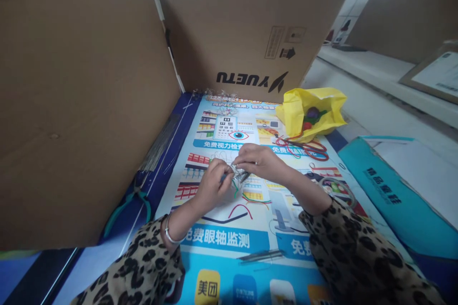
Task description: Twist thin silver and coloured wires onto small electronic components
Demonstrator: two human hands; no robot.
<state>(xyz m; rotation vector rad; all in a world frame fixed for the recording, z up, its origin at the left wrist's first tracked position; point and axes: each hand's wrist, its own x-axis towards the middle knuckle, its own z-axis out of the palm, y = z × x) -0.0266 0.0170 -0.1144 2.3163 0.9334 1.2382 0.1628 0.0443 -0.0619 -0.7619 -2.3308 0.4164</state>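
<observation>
My left hand (213, 184) is closed around a thin dark tool whose tip points at a small clear, shiny piece (239, 174). My right hand (258, 161) pinches that same piece from the right. Green and red wire bits (240, 202) lie on the printed poster (229, 238) just below the hands. Both arms wear leopard-print sleeves, and a silver bangle (171, 234) circles the left wrist.
Tall cardboard walls stand at the left (78, 95) and the back (250, 28). A yellow bag (312, 110) with coloured parts sits at the back right, red wire loops (307, 148) beside it. Green-handled pliers (130, 202) lie at left, tweezers (259, 256) near the front, a teal box (397, 200) at right.
</observation>
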